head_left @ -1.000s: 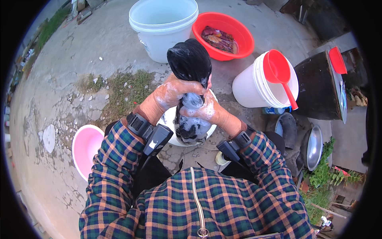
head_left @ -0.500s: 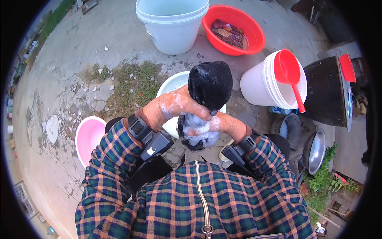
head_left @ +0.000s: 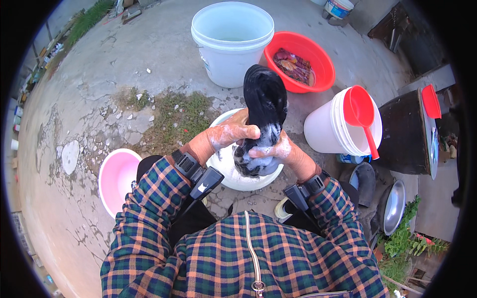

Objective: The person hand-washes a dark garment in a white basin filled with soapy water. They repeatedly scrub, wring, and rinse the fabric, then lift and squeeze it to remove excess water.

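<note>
Both hands grip a wet black cloth (head_left: 266, 97), streaked with white soap suds, above a pale basin (head_left: 231, 180). My left hand (head_left: 231, 131) is closed on the cloth's left side, thumb across its front. Lower on the right, my right hand (head_left: 278, 149) is wrapped round the sudsy bunched part. The cloth's upper end stands up as a folded loop above the hands. Its exact kind of garment cannot be made out. Foam coats the fingers, and the cloth hides part of the basin.
A large white bucket (head_left: 231, 42) and a red basin (head_left: 323, 74) of patterned cloth stand beyond. To the right, a red dipper (head_left: 358, 107) rests on a tilted white bucket (head_left: 323, 124), beside a dark vat (head_left: 405, 129). A pink basin (head_left: 119, 174) is at left, a metal bowl (head_left: 395, 206) at right.
The view has shifted, so surroundings appear lower. The black cloth's rounded top is now a taller, narrower loop. My hands have moved apart on it and more of the pale basin shows.
</note>
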`<state>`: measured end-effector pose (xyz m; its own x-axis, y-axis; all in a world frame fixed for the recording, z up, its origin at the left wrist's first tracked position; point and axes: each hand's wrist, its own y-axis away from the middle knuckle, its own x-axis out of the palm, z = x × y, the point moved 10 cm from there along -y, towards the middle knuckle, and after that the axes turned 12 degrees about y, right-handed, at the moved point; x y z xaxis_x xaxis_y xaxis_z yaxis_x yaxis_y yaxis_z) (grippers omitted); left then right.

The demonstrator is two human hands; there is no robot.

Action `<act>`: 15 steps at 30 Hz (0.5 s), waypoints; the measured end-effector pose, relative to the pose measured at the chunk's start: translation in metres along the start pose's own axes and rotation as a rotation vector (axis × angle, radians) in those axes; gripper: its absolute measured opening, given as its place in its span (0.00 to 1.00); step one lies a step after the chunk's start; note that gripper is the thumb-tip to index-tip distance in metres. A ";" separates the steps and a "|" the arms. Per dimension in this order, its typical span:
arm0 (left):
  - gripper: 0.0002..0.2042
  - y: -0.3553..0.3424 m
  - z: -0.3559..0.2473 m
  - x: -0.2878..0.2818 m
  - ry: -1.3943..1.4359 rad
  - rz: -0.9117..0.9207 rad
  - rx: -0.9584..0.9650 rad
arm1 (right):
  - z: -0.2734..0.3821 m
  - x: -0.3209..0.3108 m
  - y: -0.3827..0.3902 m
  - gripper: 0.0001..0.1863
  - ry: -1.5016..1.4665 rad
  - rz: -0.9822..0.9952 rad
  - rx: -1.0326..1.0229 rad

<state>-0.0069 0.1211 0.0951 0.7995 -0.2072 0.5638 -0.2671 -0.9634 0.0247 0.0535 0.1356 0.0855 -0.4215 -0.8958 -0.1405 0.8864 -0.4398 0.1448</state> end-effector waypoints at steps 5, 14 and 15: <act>0.58 -0.004 0.011 0.012 0.188 0.127 0.041 | 0.048 -0.015 0.006 0.23 -0.242 -0.038 -0.124; 0.38 0.006 0.041 0.016 0.066 0.112 -0.208 | 0.057 -0.029 0.002 0.24 -0.447 -0.198 -0.171; 0.36 0.007 0.040 0.017 0.014 0.099 -0.207 | 0.056 -0.031 0.002 0.23 -0.437 -0.219 -0.161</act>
<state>0.0264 0.1040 0.0722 0.7570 -0.2952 0.5830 -0.4498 -0.8825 0.1371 0.0576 0.1594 0.1446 -0.6110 -0.7417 0.2767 0.7718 -0.6359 -0.0001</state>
